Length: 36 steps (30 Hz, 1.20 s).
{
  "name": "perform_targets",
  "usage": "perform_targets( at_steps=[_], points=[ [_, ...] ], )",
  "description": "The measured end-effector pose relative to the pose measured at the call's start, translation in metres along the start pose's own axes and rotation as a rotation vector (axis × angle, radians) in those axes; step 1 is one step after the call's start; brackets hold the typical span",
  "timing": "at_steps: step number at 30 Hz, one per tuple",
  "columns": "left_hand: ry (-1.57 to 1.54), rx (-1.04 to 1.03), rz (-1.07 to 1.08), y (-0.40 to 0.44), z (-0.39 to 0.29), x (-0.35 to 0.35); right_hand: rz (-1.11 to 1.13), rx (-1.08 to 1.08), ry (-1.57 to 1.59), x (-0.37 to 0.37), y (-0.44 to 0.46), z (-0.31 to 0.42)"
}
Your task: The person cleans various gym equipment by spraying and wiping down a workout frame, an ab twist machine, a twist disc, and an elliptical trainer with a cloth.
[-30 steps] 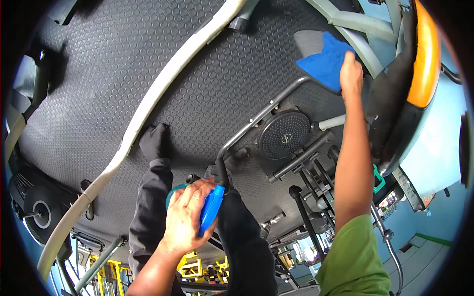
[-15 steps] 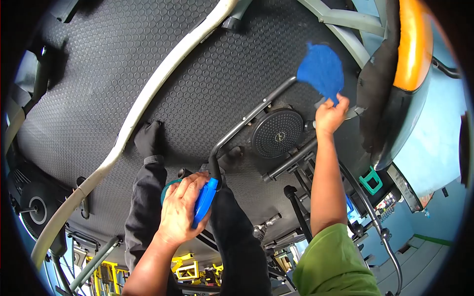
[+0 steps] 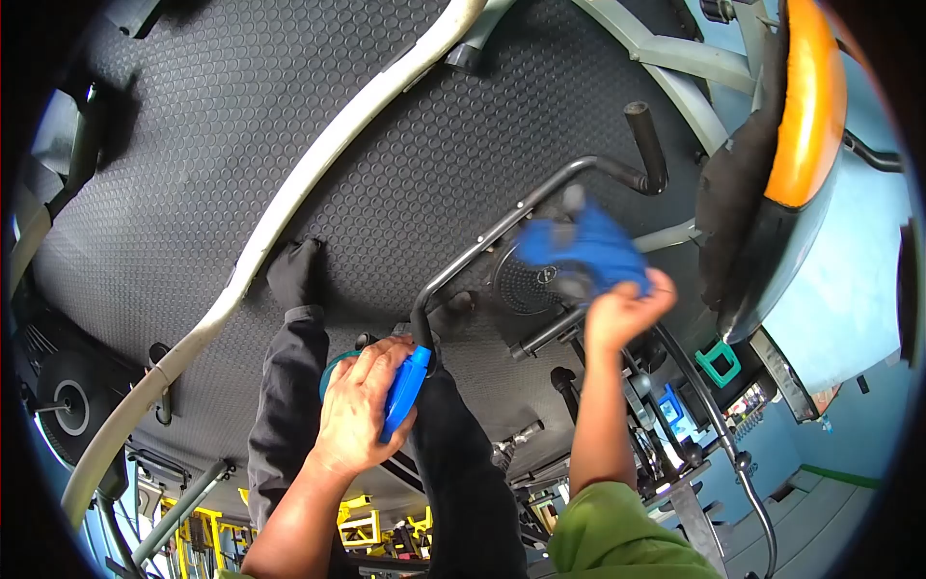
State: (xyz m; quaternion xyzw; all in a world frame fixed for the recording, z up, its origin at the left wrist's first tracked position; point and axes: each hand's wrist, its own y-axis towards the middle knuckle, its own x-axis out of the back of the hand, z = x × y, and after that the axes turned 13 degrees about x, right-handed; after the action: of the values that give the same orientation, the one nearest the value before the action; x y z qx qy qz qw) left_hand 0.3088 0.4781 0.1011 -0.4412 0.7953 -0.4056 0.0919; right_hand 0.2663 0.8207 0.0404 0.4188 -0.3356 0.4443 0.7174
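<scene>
My left hand [image 3: 367, 400] is wrapped round a spray bottle with a blue head [image 3: 407, 394]; a bit of teal shows past the fingers, and most of the bottle is hidden. It sits beside the lower bend of a dark metal handlebar [image 3: 497, 232]. Between the thumb and fingers of my right hand [image 3: 625, 314] is a blue cloth [image 3: 603, 246], smeared by motion. The cloth hangs over part of a round, studded black twist disc [image 3: 521, 282]. I cannot tell whether it touches the disc.
A long pale curved tube [image 3: 299, 193] crosses the left side above the black studded mat [image 3: 193, 174]. An orange and black padded part [image 3: 808, 106] stands at right, near a green stool [image 3: 718, 364]. Yellow frames [image 3: 362, 526] show at the bottom.
My right hand and the blue cloth have moved down and left, from the handlebar's far end to over the disc. The handlebar's black grip is now uncovered. My left hand has barely moved.
</scene>
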Motion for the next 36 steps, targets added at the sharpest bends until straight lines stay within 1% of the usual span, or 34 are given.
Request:
perform_targets(
  at_steps=[1, 2, 3, 4, 6, 7, 9, 11, 12, 13, 15, 16, 17, 19, 20, 22, 23, 25, 27, 29, 31, 32, 33, 34, 35, 36],
  points=[
    [0.021, 0.008, 0.01, 0.0, 0.0, 0.001, -0.146, -0.244, -0.089, 0.005, 0.013, -0.009],
    [0.04, 0.014, 0.027, 0.001, -0.001, 0.0, -0.241, -0.265, 0.07, 0.001, 0.025, -0.009],
    [0.037, 0.014, 0.035, 0.0, -0.002, -0.001, -0.34, -0.283, 0.227, -0.006, 0.038, -0.014],
    [0.041, 0.004, 0.05, 0.001, -0.003, -0.001, -0.185, -0.103, 0.014, -0.017, 0.04, -0.041],
    [0.062, -0.013, 0.063, 0.002, -0.005, 0.0, -0.083, -0.041, -0.198, -0.067, 0.045, -0.066],
    [0.072, -0.006, 0.066, 0.001, -0.006, 0.001, -0.136, -0.156, -0.202, -0.1, 0.049, -0.065],
    [0.056, 0.011, 0.117, 0.003, -0.008, 0.001, -0.327, -0.164, -0.12, -0.143, 0.055, -0.086],
    [0.089, 0.019, 0.133, 0.004, -0.008, 0.0, -0.338, -0.662, -0.096, -0.17, 0.058, -0.061],
    [0.116, 0.017, 0.143, 0.003, -0.007, 0.0, -0.171, -0.906, 0.04, -0.18, 0.052, -0.074],
    [0.13, 0.027, 0.145, 0.002, -0.006, 0.001, 0.045, -1.135, 0.145, -0.189, 0.045, -0.087],
    [0.158, 0.024, 0.171, 0.002, -0.006, -0.001, -0.125, -0.926, 0.214, -0.204, 0.037, -0.141],
    [0.177, 0.019, 0.176, 0.002, -0.007, -0.002, -0.208, -1.045, 0.088, -0.189, 0.051, -0.121],
    [0.171, 0.026, 0.184, 0.002, -0.009, -0.004, -0.268, -1.043, 0.183, -0.173, 0.058, -0.099],
    [0.197, 0.028, 0.203, 0.003, -0.013, -0.003, -0.369, -0.907, 0.198, -0.164, 0.048, -0.085],
    [0.185, 0.003, 0.19, 0.003, -0.013, -0.004, -0.37, -0.919, 0.199, -0.166, 0.046, -0.088],
    [0.197, -0.002, 0.191, 0.005, -0.011, -0.005, -0.097, -0.757, 0.049, -0.181, 0.042, -0.092],
    [0.19, -0.007, 0.19, 0.005, -0.01, -0.005, -0.092, -0.768, 0.058, -0.188, 0.039, -0.094],
    [0.194, 0.003, 0.2, 0.006, -0.01, -0.005, 0.318, -0.759, -0.16, -0.188, 0.035, -0.088],
    [0.214, 0.015, 0.197, 0.006, -0.012, -0.006, 0.431, -0.601, -0.217, -0.198, -0.013, -0.09],
    [0.211, 0.002, 0.188, 0.006, -0.012, -0.008, 0.804, 0.038, -0.3, -0.17, -0.05, -0.053],
    [0.192, 0.05, 0.165, 0.006, -0.011, -0.004, 0.634, 0.227, -0.28, -0.151, -0.045, -0.045],
    [0.18, 0.046, 0.137, 0.005, -0.008, -0.005, 0.426, 0.406, -0.265, -0.141, -0.028, -0.052],
    [0.169, 0.054, 0.131, 0.004, -0.007, -0.004, 0.276, 0.462, -0.329, -0.13, -0.003, -0.055],
    [0.17, 0.047, 0.142, 0.003, -0.007, -0.004, 0.194, 0.475, -0.447, -0.117, 0.018, -0.063],
    [0.17, 0.036, 0.151, 0.004, -0.008, -0.005, 0.172, 0.428, -0.501, -0.105, 0.034, -0.069],
    [0.158, 0.029, 0.147, 0.004, -0.008, -0.007, 0.24, 0.362, -0.634, -0.1, 0.041, -0.073]
  ],
)
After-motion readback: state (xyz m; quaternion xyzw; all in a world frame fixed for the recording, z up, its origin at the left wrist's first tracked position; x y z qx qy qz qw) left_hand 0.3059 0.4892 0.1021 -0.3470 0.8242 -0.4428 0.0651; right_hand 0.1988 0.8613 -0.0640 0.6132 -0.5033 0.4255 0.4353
